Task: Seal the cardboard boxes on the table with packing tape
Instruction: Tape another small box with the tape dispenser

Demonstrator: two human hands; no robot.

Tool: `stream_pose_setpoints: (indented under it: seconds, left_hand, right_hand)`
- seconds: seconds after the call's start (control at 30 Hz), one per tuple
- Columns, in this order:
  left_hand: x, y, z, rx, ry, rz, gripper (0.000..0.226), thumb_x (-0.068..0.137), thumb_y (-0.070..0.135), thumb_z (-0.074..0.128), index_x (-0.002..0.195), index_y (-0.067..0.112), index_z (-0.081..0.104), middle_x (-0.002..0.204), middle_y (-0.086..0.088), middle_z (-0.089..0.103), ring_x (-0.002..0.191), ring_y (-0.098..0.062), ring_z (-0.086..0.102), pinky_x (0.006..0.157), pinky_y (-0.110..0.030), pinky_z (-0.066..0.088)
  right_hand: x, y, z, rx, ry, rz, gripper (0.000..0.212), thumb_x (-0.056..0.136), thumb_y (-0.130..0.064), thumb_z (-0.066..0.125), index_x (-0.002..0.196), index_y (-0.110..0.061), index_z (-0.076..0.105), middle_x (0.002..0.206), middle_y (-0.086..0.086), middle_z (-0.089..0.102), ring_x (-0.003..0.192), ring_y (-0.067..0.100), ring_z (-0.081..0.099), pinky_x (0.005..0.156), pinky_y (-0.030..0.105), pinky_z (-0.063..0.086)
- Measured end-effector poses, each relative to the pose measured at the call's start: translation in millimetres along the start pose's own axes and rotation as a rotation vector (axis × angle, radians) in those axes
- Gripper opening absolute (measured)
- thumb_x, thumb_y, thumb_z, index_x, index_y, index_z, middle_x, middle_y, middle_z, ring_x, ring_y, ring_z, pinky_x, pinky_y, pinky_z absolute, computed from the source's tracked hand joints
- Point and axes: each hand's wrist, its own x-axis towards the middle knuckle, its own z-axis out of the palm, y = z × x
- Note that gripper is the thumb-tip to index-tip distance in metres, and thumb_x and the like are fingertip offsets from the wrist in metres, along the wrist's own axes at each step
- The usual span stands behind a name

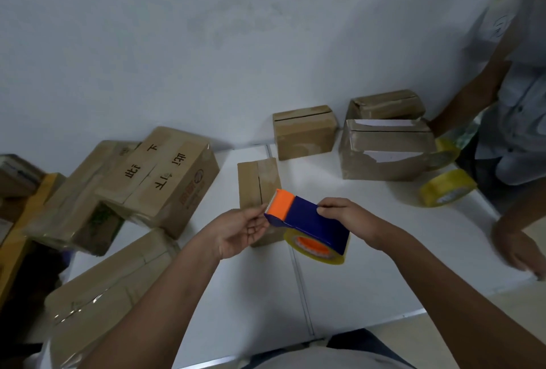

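The tape dispenser (307,221) and left hand (239,232) hide the near end of the small box (257,182) behind them. Right of the dispenser, a second person (514,97) is cut off by the frame's edge.

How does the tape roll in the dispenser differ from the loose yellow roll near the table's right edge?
The dispenser roll sits in a blue and orange holder gripped by the right hand; the loose roll rests bare on the table, unheld. The dispenser roll's core is orange; the loose roll's looks pale. Both are yellowish packing tape.
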Motion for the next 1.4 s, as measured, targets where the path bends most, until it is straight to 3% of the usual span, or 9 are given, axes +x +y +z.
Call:
stream_pose_setpoints:
  seconds: [0.1, 0.23, 0.33, 0.43, 0.57, 0.77, 0.97, 1.13, 1.4]
  left_hand:
    - [-4, -3, -3, 0.043, -0.025, -0.006, 0.031, 0.082, 0.034, 0.073, 0.098, 0.009, 0.067, 0.081, -0.005, 0.068, 0.071, -0.009, 0.062, 0.067, -0.019, 0.052]
    - [-4, -11, -3, 0.065, 0.004, 0.055, 0.022, 0.091, 0.033, 0.068, 0.091, 0.011, 0.069, 0.079, -0.003, 0.067, 0.070, -0.008, 0.060, 0.070, -0.020, 0.049]
    - [-2, -17, -3, 0.213, 0.145, 0.210, 0.019, 0.099, 0.012, 0.056, 0.092, 0.009, 0.074, 0.075, -0.005, 0.066, 0.068, -0.010, 0.058, 0.069, -0.022, 0.051]
    - [1, -22, 0, 0.436, 0.281, 0.321, 0.024, 0.101, 0.014, 0.053, 0.093, 0.011, 0.075, 0.073, -0.006, 0.066, 0.070, -0.014, 0.058, 0.073, -0.027, 0.051]
    - [2, -27, 5, 0.443, 0.298, 0.339, 0.023, 0.100, 0.015, 0.055, 0.089, 0.011, 0.075, 0.075, -0.006, 0.065, 0.071, -0.013, 0.057, 0.069, -0.025, 0.050]
    - [6, -50, 11, 0.554, 0.421, 0.458, 0.022, 0.099, 0.012, 0.056, 0.081, 0.014, 0.068, 0.074, 0.004, 0.063, 0.068, -0.008, 0.056, 0.055, -0.011, 0.043]
    - [7, -46, -39, 0.397, 0.621, 0.538, 0.017, 0.094, 0.018, 0.066, 0.079, 0.011, 0.071, 0.074, -0.001, 0.066, 0.072, -0.016, 0.055, 0.067, -0.028, 0.044]
    - [0, -49, -60, 0.373, 0.584, 0.500, 0.020, 0.095, 0.022, 0.066, 0.085, 0.006, 0.071, 0.078, -0.004, 0.066, 0.071, -0.013, 0.055, 0.068, -0.023, 0.046]
    - [22, -64, -45, 0.207, 0.731, 0.542, 0.025, 0.099, 0.027, 0.059, 0.084, 0.011, 0.070, 0.077, -0.001, 0.065, 0.070, -0.015, 0.058, 0.074, -0.033, 0.050]
  right_hand:
    - [0, 0, 2, -0.017, -0.026, 0.013, 0.021, 0.101, -0.026, 0.048, 0.115, -0.015, 0.058, 0.111, 0.002, 0.067, 0.100, 0.018, 0.064, 0.075, 0.025, 0.049]
    - [-1, 0, 4, -0.016, -0.053, 0.018, 0.021, 0.101, -0.026, 0.048, 0.117, -0.014, 0.058, 0.111, 0.002, 0.067, 0.100, 0.017, 0.064, 0.075, 0.024, 0.049]
    - [-1, 1, 4, 0.012, -0.051, 0.021, 0.022, 0.101, -0.026, 0.048, 0.117, -0.013, 0.058, 0.112, 0.003, 0.066, 0.100, 0.017, 0.064, 0.075, 0.024, 0.049]
    - [-2, -1, 6, -0.032, -0.056, 0.049, 0.029, 0.100, -0.038, 0.048, 0.117, -0.017, 0.057, 0.112, 0.001, 0.067, 0.100, 0.017, 0.065, 0.080, 0.027, 0.052]
    - [3, -6, 14, -0.325, 0.032, 0.015, 0.054, 0.093, -0.064, 0.038, 0.113, -0.019, 0.059, 0.105, -0.002, 0.069, 0.092, 0.014, 0.067, 0.079, 0.027, 0.053]
    - [13, -7, 21, -0.554, 0.117, -0.061, 0.056, 0.089, -0.065, 0.048, 0.113, -0.017, 0.061, 0.104, 0.000, 0.069, 0.087, 0.014, 0.064, 0.072, 0.023, 0.052]
    - [20, 1, 3, -0.688, 0.068, -0.045, 0.058, 0.086, -0.069, 0.049, 0.106, -0.017, 0.063, 0.093, -0.002, 0.068, 0.080, 0.013, 0.063, 0.068, 0.022, 0.050]
    - [33, 12, -20, -0.796, 0.076, -0.073, 0.057, 0.084, -0.072, 0.048, 0.101, -0.020, 0.065, 0.087, -0.004, 0.067, 0.079, 0.011, 0.063, 0.069, 0.023, 0.050]
    - [48, 12, -19, -0.896, 0.204, -0.102, 0.064, 0.082, -0.081, 0.038, 0.090, -0.024, 0.064, 0.084, -0.004, 0.062, 0.077, 0.011, 0.059, 0.065, 0.026, 0.043]
